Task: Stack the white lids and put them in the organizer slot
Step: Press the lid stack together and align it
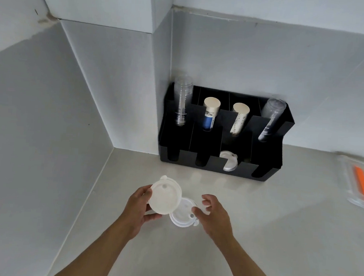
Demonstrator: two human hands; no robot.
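Note:
My left hand [138,208] holds a round white lid [165,196] tilted up, just above the counter. A second white lid [182,215] lies flat on the counter right below it, partly covered. My right hand [212,213] hovers at that lid's right edge, thumb touching its rim, fingers spread. The black organizer [213,170] stands against the wall at the back. More white lids [230,161] stand on edge in its third front slot from the left.
Stacks of clear and paper cups fill the organizer's rear slots. A clear tray [346,175] with an orange item [363,185] lies at the far right. Walls close in on the left and behind. The pale counter [168,255] stretches toward me.

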